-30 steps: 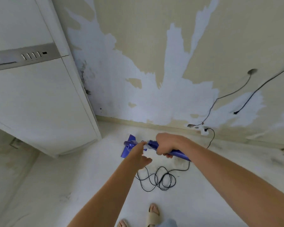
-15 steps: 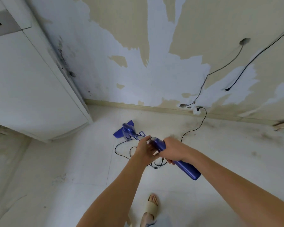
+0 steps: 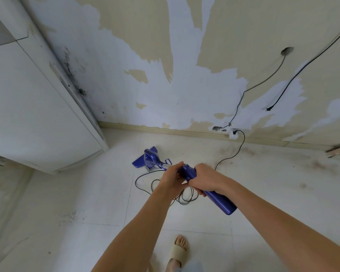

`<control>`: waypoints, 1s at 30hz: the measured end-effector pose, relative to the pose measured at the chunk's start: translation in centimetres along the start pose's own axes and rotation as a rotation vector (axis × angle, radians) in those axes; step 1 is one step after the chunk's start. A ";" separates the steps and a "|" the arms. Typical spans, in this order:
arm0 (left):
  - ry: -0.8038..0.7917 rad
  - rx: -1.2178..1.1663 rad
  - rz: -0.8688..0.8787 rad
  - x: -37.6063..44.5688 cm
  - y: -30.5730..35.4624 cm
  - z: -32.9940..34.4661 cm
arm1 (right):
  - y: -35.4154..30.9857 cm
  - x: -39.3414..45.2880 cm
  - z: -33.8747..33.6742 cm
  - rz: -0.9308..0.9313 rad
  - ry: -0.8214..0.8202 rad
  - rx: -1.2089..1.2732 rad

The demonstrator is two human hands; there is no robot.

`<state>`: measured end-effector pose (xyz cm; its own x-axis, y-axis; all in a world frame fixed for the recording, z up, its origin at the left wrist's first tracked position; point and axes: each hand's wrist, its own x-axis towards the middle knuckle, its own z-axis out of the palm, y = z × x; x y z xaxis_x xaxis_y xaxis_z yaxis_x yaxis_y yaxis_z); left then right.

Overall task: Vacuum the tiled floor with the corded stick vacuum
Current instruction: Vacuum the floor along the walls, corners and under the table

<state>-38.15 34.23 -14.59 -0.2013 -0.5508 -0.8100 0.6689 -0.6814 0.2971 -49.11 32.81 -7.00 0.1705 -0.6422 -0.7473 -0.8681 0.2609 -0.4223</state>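
The blue stick vacuum (image 3: 220, 201) slants from my hands down to its floor head (image 3: 143, 159) on the pale tiled floor (image 3: 86, 193). My right hand (image 3: 204, 180) grips the blue body from above. My left hand (image 3: 172, 176) sits at the upper end of the body, fingers curled against it where the tube starts. The black cord (image 3: 186, 197) lies in loose loops on the tiles under my hands and runs to a white plug (image 3: 233, 134) at the skirting.
A white cabinet (image 3: 37, 114) stands at the left, its corner close to the floor head. The peeling wall (image 3: 185, 75) is straight ahead with two loose cables (image 3: 283, 89). My sandalled foot (image 3: 179, 250) is below my arms.
The view dropped toward the floor. The vacuum body tilted down to the lower right, and my left hand closed in onto its upper end. The cord loops now lie spread under my hands.
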 end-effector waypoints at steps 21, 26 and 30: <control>0.216 0.318 -0.045 -2.8 4.5 -0.7 | -2.1 -3.6 2.6 -0.007 -0.132 0.406; 0.189 0.373 -0.060 -4.8 7.3 -5.1 | -6.5 -3.5 7.1 0.062 -0.109 0.660; 0.147 0.462 -0.035 -6.2 10.8 -9.9 | -11.5 -2.0 12.3 0.088 -0.047 0.806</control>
<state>-22.56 35.03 -11.36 -0.0928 -0.4729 -0.8762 0.2687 -0.8593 0.4352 -33.78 39.95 -6.95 0.1523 -0.5689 -0.8082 -0.2797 0.7595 -0.5873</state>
